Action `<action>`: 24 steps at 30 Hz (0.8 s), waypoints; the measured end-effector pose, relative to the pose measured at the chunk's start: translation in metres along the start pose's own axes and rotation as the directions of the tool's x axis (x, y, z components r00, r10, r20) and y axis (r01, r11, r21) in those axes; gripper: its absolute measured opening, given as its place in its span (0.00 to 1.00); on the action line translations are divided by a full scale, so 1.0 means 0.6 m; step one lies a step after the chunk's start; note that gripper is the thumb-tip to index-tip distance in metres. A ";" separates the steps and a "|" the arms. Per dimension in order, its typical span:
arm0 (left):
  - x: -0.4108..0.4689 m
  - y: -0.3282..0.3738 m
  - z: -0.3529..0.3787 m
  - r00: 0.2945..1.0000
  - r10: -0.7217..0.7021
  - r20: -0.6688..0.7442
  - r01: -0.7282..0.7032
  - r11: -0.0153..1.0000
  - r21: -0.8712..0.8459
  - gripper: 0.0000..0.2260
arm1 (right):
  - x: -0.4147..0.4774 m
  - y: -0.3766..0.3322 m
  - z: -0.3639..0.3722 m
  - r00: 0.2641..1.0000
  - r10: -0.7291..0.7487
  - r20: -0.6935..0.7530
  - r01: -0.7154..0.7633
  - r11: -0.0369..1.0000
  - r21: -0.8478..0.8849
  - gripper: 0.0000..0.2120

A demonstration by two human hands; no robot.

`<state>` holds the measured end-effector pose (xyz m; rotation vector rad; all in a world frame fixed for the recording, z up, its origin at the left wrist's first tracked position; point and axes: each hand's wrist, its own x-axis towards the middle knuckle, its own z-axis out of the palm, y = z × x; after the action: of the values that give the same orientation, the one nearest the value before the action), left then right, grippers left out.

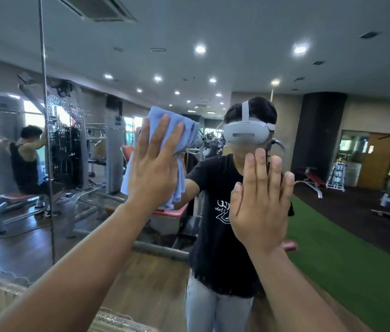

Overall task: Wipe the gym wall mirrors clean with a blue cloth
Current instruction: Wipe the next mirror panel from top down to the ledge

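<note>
Blue cloth (190, 134) sits bunched against the wall mirror (249, 44), pinned there by the left hand (152, 164), palm flat, fingers straight and spread over it, not curled round it. Right hand (259, 200) lies flat at the glass, right of the cloth and lower, fingers straight and together, holding nothing. Droplets (62, 111) bead the glass between the vertical panel seam (46, 152) and the cloth.

Subject wears a white headset (246, 135) with a white strap (245, 111) over the crown. Black short-sleeved T-shirt (213, 248). White chest print (222, 209), apparently lettering above a line drawing, is illegible. Light grey-blue jeans (213, 310). Left hand (152, 164), right hand (259, 200) and forearms (88, 259) bare.
</note>
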<state>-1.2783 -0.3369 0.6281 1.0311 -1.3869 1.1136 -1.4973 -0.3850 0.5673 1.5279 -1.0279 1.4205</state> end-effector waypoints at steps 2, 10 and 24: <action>-0.005 -0.001 0.000 1.000 0.006 0.009 -0.006 1.000 0.003 0.27 | 0.000 0.001 -0.002 1.000 -0.001 0.016 0.001 1.000 0.003 0.29; -0.057 -0.012 -0.009 0.998 0.025 0.049 -0.025 1.000 -0.012 0.29 | 0.011 -0.022 -0.015 0.995 0.075 0.068 -0.077 0.997 0.026 0.30; -0.180 -0.351 -0.152 0.940 0.015 0.341 -0.071 0.986 0.152 0.29 | 0.044 -0.264 0.006 0.990 -0.078 0.119 0.070 0.995 0.069 0.29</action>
<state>-1.0444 -0.2883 0.5432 1.3659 -1.6153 1.1321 -1.3468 -0.3333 0.5894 1.6998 -0.9951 1.3344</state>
